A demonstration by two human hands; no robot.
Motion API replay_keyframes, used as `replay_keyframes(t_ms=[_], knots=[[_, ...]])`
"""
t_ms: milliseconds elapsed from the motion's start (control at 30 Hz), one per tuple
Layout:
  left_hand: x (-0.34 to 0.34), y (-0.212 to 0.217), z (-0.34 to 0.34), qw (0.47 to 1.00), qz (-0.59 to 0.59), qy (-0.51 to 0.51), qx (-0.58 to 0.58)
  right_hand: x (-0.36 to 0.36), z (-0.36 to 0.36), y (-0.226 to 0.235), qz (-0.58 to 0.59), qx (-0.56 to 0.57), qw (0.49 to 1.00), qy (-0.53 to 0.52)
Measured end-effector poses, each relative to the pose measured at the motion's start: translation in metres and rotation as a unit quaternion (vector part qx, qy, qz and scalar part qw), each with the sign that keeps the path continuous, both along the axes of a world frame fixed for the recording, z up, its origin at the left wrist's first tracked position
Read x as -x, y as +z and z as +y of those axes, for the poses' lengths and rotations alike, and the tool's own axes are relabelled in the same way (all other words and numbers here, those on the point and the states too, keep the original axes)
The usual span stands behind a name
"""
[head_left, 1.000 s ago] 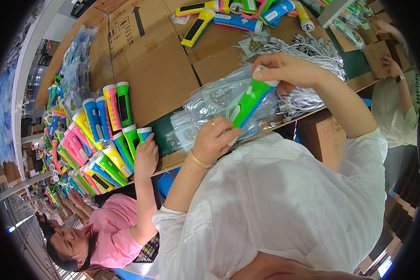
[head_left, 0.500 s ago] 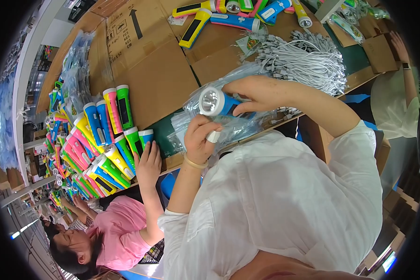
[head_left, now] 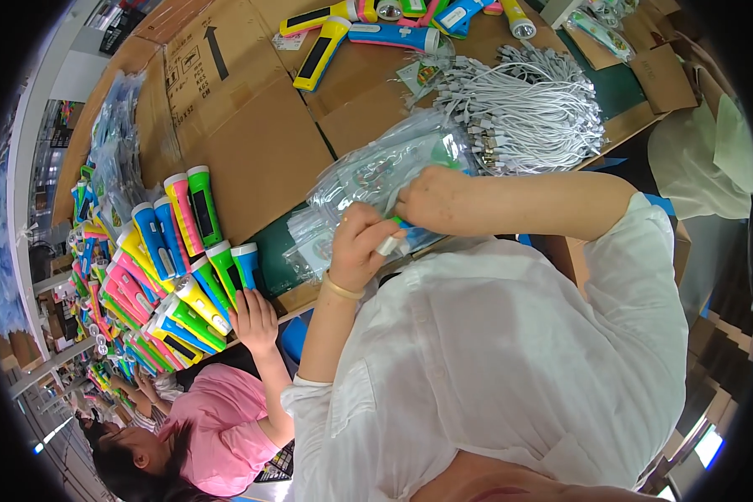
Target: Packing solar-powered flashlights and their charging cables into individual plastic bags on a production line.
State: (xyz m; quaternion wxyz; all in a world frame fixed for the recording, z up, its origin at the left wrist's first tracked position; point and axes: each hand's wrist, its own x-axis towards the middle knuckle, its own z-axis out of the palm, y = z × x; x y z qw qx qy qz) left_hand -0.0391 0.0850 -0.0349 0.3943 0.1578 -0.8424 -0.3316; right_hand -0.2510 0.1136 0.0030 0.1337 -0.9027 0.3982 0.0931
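My left hand (head_left: 360,249) is closed, with a small white piece (head_left: 386,245) showing between its curled fingers. Close beside it, my right hand (head_left: 435,199) lies over a stack of clear plastic bags (head_left: 375,174), its fingers bent and pressed together. A sliver of green and blue shows beneath those fingers; what they grip is hidden. The bags have printed inserts inside. Past my right hand lies a large bundle of white cables (head_left: 527,113) with plug ends.
Colourful flashlights (head_left: 184,284) are heaped at the left, where a co-worker's hand (head_left: 253,320) touches the nearest ones. More flashlights (head_left: 389,35) lie at the far side on cardboard (head_left: 251,146). A small carton (head_left: 663,77) stands at the far right.
The blue and white flashlight in my right hand has dropped out of sight. That hand has moved nearer my left hand, over the bags. The whole view has shifted slightly.
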Motion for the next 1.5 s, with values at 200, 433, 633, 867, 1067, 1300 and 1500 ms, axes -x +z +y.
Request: replay_keyframes(t_ms=[200,433,633,867,1067,1300,1500], knots=[[-0.012,-0.013,0.001,0.997,-0.024,0.070,-0.025,0.070,-0.031,0.036,-0.161,0.012,0.975,-0.152],[-0.011,-0.006,0.004,0.996,-0.046,0.076,-0.022,0.201,-0.031,0.037,0.061,0.191,0.917,-0.345],[-0.012,-0.004,0.000,0.993,-0.047,0.080,-0.069,0.181,-0.014,0.100,-0.220,0.156,0.857,-0.439],[-0.012,-0.009,0.000,0.991,-0.049,0.082,-0.096,0.140,-0.005,0.134,-0.697,0.033,0.639,-0.325],[-0.015,-0.012,0.004,0.986,-0.038,0.099,-0.125,0.090,-0.009,0.071,-0.637,-0.165,0.684,-0.316],[-0.015,-0.004,0.006,0.982,-0.044,0.098,-0.157,0.079,0.007,0.037,-0.467,-0.214,0.790,-0.336],[-0.035,0.006,0.021,0.944,-0.125,0.235,-0.196,0.053,-0.005,0.032,-0.339,-0.185,0.894,-0.230]])
